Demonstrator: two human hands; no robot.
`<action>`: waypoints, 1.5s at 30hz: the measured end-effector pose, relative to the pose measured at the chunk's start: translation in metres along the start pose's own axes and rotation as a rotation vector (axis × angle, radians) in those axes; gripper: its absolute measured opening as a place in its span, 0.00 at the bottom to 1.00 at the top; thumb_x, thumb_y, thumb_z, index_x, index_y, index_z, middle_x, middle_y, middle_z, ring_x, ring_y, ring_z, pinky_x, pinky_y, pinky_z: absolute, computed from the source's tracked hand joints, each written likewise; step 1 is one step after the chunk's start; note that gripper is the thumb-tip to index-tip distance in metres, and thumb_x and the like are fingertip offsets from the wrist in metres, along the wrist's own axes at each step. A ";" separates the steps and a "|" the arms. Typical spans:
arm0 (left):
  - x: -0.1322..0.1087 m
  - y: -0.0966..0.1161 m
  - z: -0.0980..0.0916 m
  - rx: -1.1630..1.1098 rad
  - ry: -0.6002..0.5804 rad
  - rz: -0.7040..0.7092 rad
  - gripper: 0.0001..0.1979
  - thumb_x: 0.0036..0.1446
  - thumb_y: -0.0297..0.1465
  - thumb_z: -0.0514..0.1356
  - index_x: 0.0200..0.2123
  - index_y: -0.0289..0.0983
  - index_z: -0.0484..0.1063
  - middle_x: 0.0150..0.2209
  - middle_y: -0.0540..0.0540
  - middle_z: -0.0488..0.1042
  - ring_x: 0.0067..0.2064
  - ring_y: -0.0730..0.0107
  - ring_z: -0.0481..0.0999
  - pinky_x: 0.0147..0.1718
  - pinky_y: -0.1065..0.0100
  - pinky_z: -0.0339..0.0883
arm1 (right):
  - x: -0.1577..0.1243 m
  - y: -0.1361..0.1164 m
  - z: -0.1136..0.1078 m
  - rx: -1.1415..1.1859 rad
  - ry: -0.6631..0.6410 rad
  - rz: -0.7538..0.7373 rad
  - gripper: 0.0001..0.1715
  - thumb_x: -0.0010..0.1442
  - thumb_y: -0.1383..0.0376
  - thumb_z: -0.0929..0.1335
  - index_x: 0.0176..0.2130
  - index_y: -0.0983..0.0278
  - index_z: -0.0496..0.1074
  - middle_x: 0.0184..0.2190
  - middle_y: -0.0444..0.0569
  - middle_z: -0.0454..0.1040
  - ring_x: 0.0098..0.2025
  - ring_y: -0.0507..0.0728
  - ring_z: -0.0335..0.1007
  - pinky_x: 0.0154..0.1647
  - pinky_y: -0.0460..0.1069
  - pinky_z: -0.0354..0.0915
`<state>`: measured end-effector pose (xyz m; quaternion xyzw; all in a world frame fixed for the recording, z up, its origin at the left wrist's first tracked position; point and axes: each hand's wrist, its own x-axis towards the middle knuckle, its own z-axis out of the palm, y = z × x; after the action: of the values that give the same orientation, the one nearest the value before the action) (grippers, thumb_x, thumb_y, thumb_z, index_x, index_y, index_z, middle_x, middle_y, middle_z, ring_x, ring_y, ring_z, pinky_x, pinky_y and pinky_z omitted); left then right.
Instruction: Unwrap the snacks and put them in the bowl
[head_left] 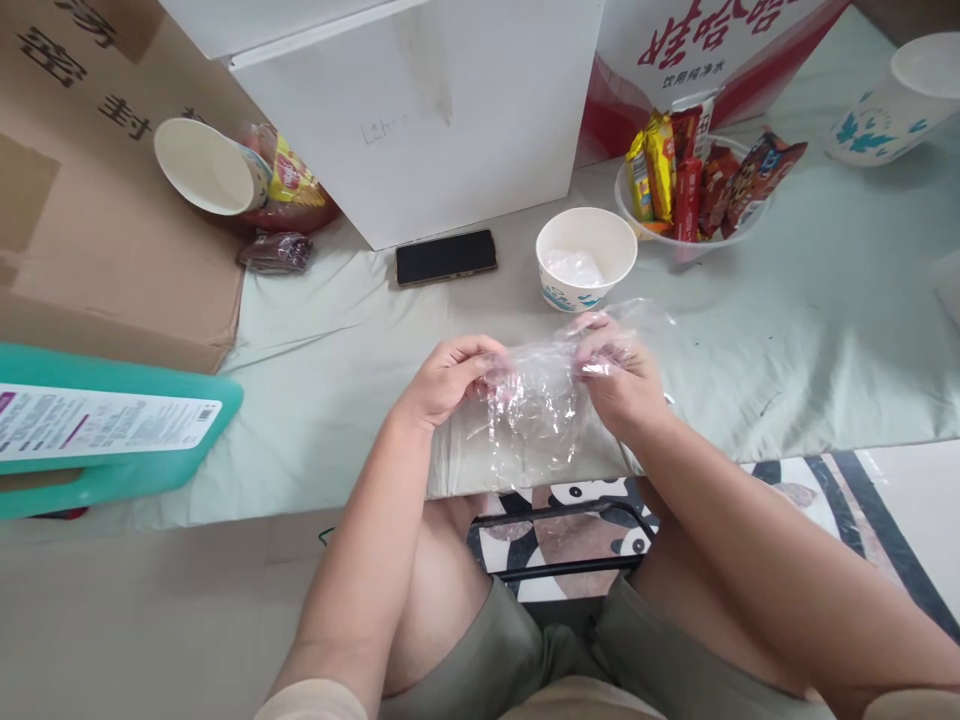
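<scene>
A crinkled clear plastic bag (536, 410) hangs between my two hands at the front edge of the cloth-covered surface. My left hand (461, 378) pinches its left upper side, fingers pressed together. My right hand (619, 375) grips the other upper side, and loose clear film spreads past its fingers. Just beyond my right hand stands a white paper bowl (586, 258) with blue print, with crumpled clear plastic inside. A black phone (446, 258) lies flat behind my left hand.
A clear bowl of wrapped snacks (694, 200) stands at back right, near a paper cup (896, 100). White boxes (435, 120) stand behind. On the left are a cardboard box (112, 220), a tipped paper cup (210, 170), a dark wrapped packet (277, 253) and a green jug (112, 430).
</scene>
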<state>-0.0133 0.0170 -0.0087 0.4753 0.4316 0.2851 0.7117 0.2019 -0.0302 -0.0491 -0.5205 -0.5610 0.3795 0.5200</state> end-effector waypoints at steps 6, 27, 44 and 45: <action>0.005 0.000 -0.003 -0.091 0.066 -0.021 0.05 0.44 0.31 0.66 0.25 0.36 0.74 0.24 0.50 0.76 0.24 0.73 0.76 0.26 0.70 0.71 | 0.002 -0.003 0.002 0.365 0.118 0.056 0.07 0.49 0.65 0.72 0.23 0.59 0.70 0.43 0.48 0.69 0.56 0.63 0.65 0.46 0.55 0.63; 0.010 -0.005 -0.003 0.004 0.229 0.153 0.10 0.42 0.30 0.69 0.29 0.36 0.74 0.33 0.49 0.74 0.34 0.73 0.76 0.29 0.74 0.68 | 0.001 -0.012 -0.002 0.264 0.065 0.194 0.17 0.57 0.51 0.69 0.29 0.59 0.64 0.47 0.50 0.67 0.48 0.59 0.65 0.40 0.52 0.64; 0.010 -0.005 -0.008 0.009 0.190 0.296 0.20 0.41 0.23 0.63 0.40 0.40 0.70 0.55 0.45 0.68 0.40 0.73 0.77 0.28 0.74 0.69 | 0.002 -0.014 0.002 0.441 -0.202 0.452 0.43 0.50 0.59 0.77 0.59 0.54 0.57 0.41 0.47 0.74 0.39 0.57 0.73 0.44 0.56 0.72; 0.011 -0.006 -0.009 -0.002 0.210 0.308 0.21 0.41 0.22 0.63 0.41 0.40 0.71 0.56 0.46 0.68 0.40 0.72 0.77 0.28 0.74 0.68 | 0.002 -0.012 0.002 0.427 -0.204 0.447 0.44 0.49 0.60 0.77 0.59 0.54 0.57 0.41 0.45 0.73 0.37 0.55 0.72 0.42 0.55 0.72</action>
<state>-0.0160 0.0273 -0.0190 0.5027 0.4253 0.4392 0.6112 0.1977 -0.0299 -0.0373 -0.4693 -0.3896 0.6437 0.4622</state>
